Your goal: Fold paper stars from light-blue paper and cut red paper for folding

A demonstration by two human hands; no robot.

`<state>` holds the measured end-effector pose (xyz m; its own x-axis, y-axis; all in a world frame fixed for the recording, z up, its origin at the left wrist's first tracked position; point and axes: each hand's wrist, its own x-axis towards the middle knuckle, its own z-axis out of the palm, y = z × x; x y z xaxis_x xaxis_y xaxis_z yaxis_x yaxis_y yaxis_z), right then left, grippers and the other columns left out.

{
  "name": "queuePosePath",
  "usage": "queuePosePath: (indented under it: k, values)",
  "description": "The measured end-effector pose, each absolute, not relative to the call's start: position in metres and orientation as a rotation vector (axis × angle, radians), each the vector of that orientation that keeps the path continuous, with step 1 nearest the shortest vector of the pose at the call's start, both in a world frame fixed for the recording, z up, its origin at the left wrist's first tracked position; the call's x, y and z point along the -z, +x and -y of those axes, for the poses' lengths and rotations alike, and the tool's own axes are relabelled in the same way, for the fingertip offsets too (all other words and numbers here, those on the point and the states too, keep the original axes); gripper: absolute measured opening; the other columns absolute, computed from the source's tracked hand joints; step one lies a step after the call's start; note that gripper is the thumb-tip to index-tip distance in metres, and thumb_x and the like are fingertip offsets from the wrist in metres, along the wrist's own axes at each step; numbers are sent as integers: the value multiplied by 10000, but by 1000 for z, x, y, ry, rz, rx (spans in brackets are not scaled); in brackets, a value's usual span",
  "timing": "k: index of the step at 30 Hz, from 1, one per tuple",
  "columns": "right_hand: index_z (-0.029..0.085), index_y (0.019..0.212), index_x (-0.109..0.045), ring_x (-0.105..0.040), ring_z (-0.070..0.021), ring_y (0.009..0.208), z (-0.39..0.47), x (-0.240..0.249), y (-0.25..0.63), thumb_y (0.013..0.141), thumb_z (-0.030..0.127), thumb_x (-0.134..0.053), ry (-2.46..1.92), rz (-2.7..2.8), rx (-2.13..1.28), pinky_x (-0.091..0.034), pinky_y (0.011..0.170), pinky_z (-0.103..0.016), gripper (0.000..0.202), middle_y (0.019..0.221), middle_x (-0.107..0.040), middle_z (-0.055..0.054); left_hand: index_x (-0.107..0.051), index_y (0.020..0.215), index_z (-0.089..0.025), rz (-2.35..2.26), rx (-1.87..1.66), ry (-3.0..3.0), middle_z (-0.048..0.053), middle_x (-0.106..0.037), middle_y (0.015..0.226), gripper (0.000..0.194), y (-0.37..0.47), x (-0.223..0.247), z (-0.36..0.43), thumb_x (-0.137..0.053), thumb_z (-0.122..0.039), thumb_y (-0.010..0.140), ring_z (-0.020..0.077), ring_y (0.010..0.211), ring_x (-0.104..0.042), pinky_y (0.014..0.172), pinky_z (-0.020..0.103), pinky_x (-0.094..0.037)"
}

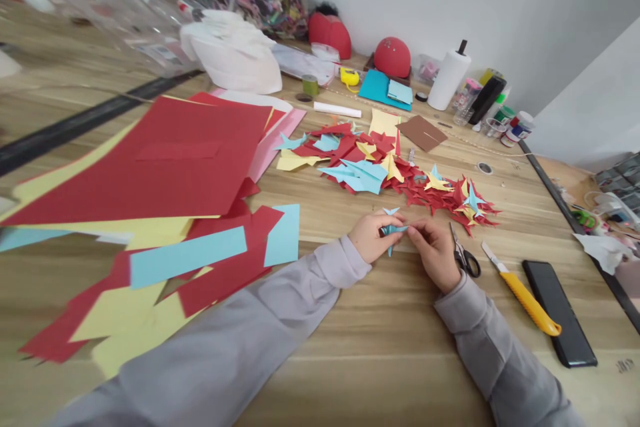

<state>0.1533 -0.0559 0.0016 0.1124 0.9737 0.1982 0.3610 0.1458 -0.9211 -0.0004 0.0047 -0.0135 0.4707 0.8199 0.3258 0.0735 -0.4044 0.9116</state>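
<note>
A small light-blue folded paper piece (393,230) is held between my two hands above the wooden table (380,360). My left hand (374,235) closes its fingers round the left side of the piece. With thumb and finger pinched, my right hand (434,250) grips its right tip. Behind my hands lies a pile of folded red, yellow and blue paper pieces (445,197). Black-handled scissors (466,259) rest just right of my right hand, and a yellow utility knife (525,297) lies beyond them.
Large red sheets (200,180) and paper strips (187,257) cover the left side. A black phone (560,313) lies at the right. Along the wall stand a white roll (450,77), bottles, a red dome (393,57) and a white cloth bundle (233,53).
</note>
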Motion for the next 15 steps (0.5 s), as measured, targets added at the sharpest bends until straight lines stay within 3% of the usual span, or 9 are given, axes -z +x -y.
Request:
queuePosePath:
  k: [3,15]
  values:
    - [194,793,-637,-571,-168,706,56,-1,154,818,434,-582,-1394,1451,-755,-461,664,-300,248,763,-638,-37,-705,775,-180,-766,-1029,1845,91,-699,968,89,0,13,-5,-659,-213,705,203,944,-646,868,322,-502]
    - [189,791,-645,-581,-165,708,56,-2,153,819,408,-586,-1371,1480,-800,-464,665,-294,228,755,-640,-37,-698,765,-166,-776,-1048,1808,98,-694,948,92,2,16,-6,-656,-187,686,200,907,-646,845,331,-503]
